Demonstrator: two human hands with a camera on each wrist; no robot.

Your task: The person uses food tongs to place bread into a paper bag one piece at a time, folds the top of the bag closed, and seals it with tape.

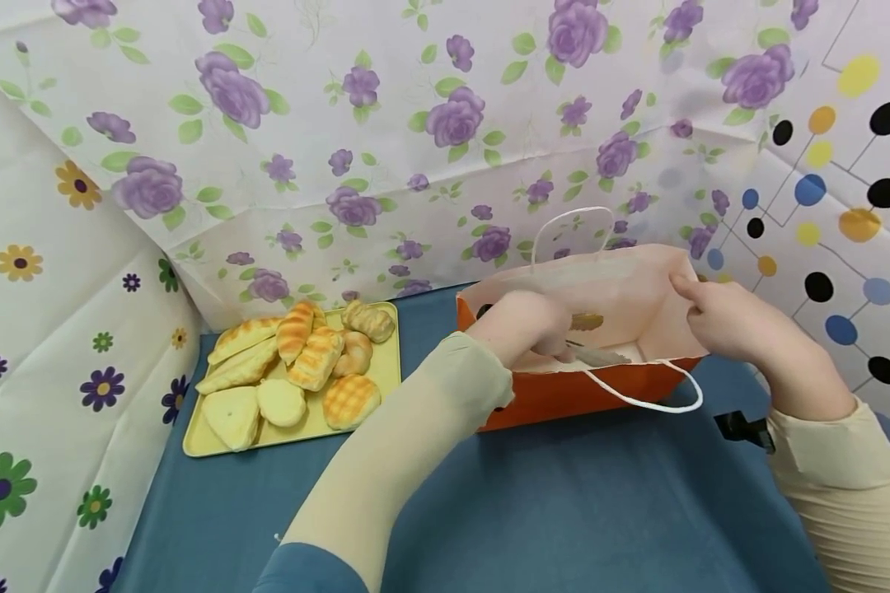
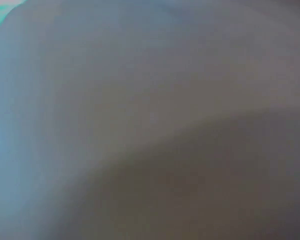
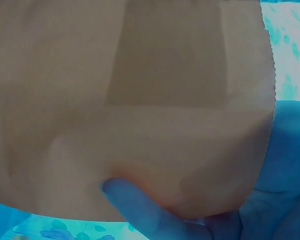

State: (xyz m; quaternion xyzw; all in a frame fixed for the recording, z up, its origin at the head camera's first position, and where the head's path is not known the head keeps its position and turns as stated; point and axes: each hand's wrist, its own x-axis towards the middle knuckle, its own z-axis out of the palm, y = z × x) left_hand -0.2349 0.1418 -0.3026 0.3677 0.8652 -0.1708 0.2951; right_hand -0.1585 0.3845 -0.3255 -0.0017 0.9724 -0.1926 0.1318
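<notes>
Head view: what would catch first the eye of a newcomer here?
Probably the orange paper bag, right of centre on the blue cloth, the left hand inside it and the right hand pinching its right side. Next, the yellow tray at left, piled with golden bread-like pieces, before the purple-flowered sheet.

tray and bag on blue cloth

Behind the left fingers, a close-fitting cream sleeve reaches the wrist, with a blue sleeve farther back. Behind the right fingers, a wrinkled cream sleeve shows a small black piece beside its cuff.
</notes>
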